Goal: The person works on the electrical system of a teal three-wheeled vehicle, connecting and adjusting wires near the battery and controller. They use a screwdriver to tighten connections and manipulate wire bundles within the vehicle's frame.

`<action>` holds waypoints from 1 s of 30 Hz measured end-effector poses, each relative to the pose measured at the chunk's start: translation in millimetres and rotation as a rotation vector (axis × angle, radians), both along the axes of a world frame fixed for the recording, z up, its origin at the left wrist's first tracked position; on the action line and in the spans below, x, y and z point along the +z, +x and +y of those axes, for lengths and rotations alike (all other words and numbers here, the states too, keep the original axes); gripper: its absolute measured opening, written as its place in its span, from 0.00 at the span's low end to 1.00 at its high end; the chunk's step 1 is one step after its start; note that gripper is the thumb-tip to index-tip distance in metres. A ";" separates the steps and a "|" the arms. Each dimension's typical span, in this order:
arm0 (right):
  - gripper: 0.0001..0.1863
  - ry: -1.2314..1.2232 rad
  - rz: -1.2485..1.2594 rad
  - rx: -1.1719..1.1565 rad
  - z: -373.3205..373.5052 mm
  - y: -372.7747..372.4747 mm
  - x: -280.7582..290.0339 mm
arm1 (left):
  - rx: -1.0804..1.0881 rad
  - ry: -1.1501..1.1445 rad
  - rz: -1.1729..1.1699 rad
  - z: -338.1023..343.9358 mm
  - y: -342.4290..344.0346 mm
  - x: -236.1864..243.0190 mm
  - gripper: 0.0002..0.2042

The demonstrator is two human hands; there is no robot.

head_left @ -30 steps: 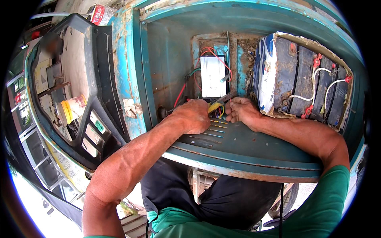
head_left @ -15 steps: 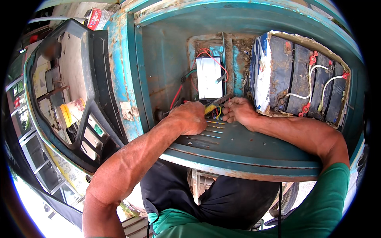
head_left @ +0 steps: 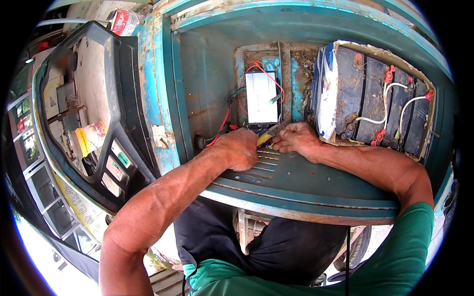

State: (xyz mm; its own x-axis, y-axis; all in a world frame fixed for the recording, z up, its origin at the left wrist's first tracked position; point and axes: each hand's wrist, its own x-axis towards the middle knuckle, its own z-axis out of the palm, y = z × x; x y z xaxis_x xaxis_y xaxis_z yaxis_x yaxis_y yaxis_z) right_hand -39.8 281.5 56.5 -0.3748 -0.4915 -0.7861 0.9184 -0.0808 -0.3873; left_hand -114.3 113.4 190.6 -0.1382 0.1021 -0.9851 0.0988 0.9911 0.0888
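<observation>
My left hand (head_left: pixel 239 149) is closed around the end of a yellow-and-grey hand tool (head_left: pixel 265 138), whose exact kind I cannot make out. The grey end of this tool slants up toward my right hand (head_left: pixel 298 141). That hand is closed with its fingertips pinched together; what lies between them is hidden. A bit of thin yellow wire shows just below the tool, between the two hands. Just beyond them stands a silver box-shaped electrical unit (head_left: pixel 261 97) with red wires (head_left: pixel 256 65) looping over its top.
Batteries (head_left: pixel 375 98) joined by white cables sit in a torn carton (head_left: pixel 323 111) at the right. The rusty teal metal compartment (head_left: pixel 207 74) surrounds the work, its front rim (head_left: pixel 296 209) under my forearms. A black plastic frame (head_left: pixel 129 89) stands on the left.
My right fingers have shifted slightly left and closer together, covering much of the yellow wire that showed before. The left hand has barely moved.
</observation>
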 end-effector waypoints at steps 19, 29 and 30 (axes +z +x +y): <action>0.15 0.030 0.134 0.113 -1.8 4.5 -10.7 | -0.178 0.025 0.266 -5.7 6.4 7.5 0.15; 0.13 -0.020 0.094 0.010 -1.1 6.5 -11.4 | -0.040 -0.055 0.111 2.6 -4.2 7.1 0.12; 0.12 -0.015 0.086 0.002 -0.8 6.5 -10.9 | -0.031 -0.059 0.114 2.5 -4.0 6.0 0.12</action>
